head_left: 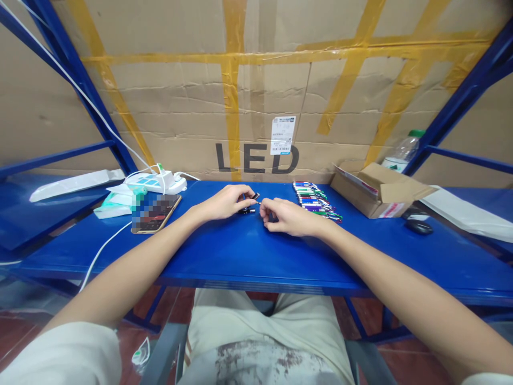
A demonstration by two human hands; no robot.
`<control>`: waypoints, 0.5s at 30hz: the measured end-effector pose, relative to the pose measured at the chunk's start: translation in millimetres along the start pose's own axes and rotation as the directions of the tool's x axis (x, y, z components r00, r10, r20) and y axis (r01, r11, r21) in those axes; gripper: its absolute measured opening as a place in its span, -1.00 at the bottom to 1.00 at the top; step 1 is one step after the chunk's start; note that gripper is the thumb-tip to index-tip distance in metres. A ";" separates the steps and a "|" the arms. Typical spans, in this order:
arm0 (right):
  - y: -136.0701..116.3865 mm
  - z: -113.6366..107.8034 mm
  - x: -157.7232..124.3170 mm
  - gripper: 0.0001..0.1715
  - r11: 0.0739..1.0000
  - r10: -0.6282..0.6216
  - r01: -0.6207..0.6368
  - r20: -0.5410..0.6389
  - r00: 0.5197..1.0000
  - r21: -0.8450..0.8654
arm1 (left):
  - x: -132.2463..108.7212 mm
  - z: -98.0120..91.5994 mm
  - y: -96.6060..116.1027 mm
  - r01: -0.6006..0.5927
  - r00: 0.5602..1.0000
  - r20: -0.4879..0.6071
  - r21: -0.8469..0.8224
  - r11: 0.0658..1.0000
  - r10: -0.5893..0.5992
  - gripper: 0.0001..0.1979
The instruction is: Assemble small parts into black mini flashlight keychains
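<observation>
My left hand (pixel 227 201) and my right hand (pixel 285 216) meet over the middle of the blue table (pixel 248 251). Between their fingertips sits a small black pen-like part (pixel 251 203) with a metal tip; both hands pinch it, the left on its dark body, the right at its thin end. Just right of my right hand lies a row of several small coloured pens (pixel 315 201), side by side.
A phone (pixel 155 213) lies at the left, by a white power strip (pixel 156 181) with cables and a tissue pack (pixel 116 205). An open cardboard box (pixel 379 190), a black mouse (pixel 418 226) and a plastic bottle (pixel 403 151) stand at the right. Taped cardboard forms the back wall.
</observation>
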State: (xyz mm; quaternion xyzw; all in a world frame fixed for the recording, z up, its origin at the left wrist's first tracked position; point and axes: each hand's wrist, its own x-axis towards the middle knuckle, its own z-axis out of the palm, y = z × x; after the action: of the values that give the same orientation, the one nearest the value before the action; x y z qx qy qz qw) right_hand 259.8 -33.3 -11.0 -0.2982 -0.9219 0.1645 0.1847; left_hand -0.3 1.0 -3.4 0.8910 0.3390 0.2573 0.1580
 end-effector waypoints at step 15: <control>9.6 -6.8 0.8 -0.64 0.930 0.048 0.075 -0.321 0.946 0.359 | 0.3 23.8 10.7 0.017 0.997 0.077 -0.213 0.977 0.000 -0.63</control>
State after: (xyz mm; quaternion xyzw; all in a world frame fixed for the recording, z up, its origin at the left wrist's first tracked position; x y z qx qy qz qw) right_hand 266.9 -24.2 -8.8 -0.2751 -0.8339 0.2807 0.3874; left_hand 18.9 -9.1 -17.9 0.8767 0.3069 0.2571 0.2665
